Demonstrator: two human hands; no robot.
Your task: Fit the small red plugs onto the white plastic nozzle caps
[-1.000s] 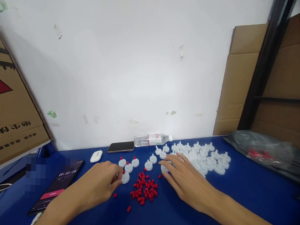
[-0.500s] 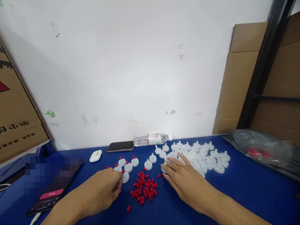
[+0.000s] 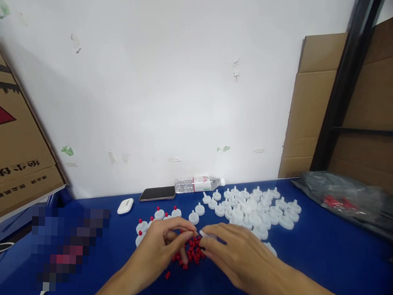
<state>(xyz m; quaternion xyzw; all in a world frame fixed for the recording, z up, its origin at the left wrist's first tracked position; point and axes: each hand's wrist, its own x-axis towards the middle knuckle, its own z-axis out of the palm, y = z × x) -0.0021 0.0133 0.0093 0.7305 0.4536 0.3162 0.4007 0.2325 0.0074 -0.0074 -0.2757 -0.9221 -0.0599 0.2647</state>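
Over the loose pile of small red caps [image 3: 190,254], my two hands meet fingertip to fingertip. My right hand [image 3: 240,248] is closed on a white nozzle cap [image 3: 209,235], whose pale spout pokes out between the fingers toward the left. Thumb and forefinger of my left hand [image 3: 161,245] are pinched together at that spout; whatever sits between them is too small to make out. Left of my hands stand several white nozzle caps with red tips [image 3: 142,226]. Another white nozzle cap [image 3: 270,249] is partly hidden behind my right hand.
Many bare white nozzle caps [image 3: 255,210] cluster at the right. Along the wall lie a water bottle [image 3: 198,184], a phone [image 3: 158,193] and a white earbud case [image 3: 125,206]. A plastic bag with red pieces [image 3: 341,202] is far right, a cardboard box [image 3: 19,150] at left.
My left hand has moved right from the red-tipped caps to above the red pile. My right hand has left the white cluster with a nozzle cap, coming nearer to my left.
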